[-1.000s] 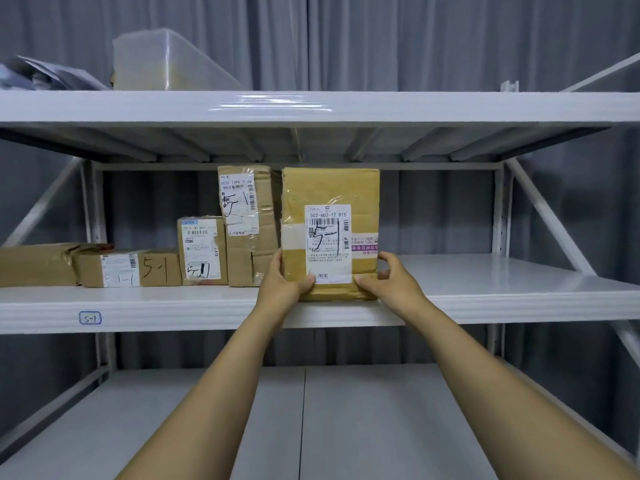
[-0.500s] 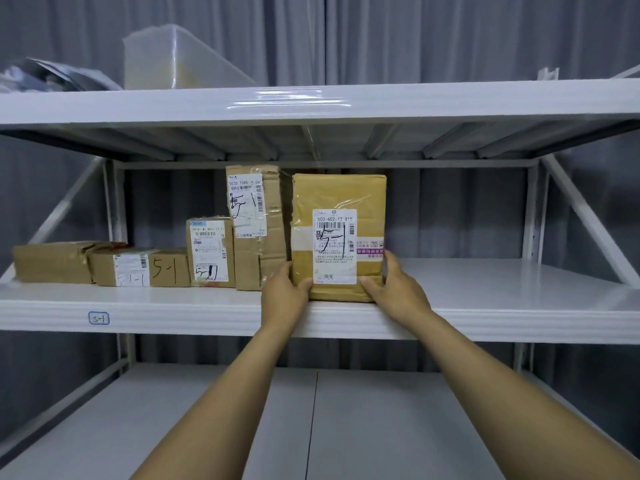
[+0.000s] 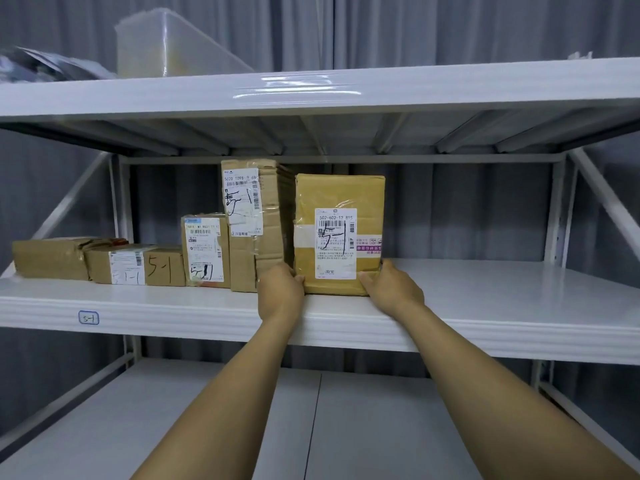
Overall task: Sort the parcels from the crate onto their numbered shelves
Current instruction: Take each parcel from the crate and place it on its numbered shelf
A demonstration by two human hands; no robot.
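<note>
Head view, centre: my left hand [image 3: 280,291] and right hand [image 3: 393,289], each grip closed on a lower corner of the parcel [image 3: 339,192] standing on the 5-1 shelf [image 3: 502,327]. Seems the placing step; next, release.

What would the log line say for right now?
parcel upright on shelf | left hand holds its left corner | right hand holds its right corner
</note>
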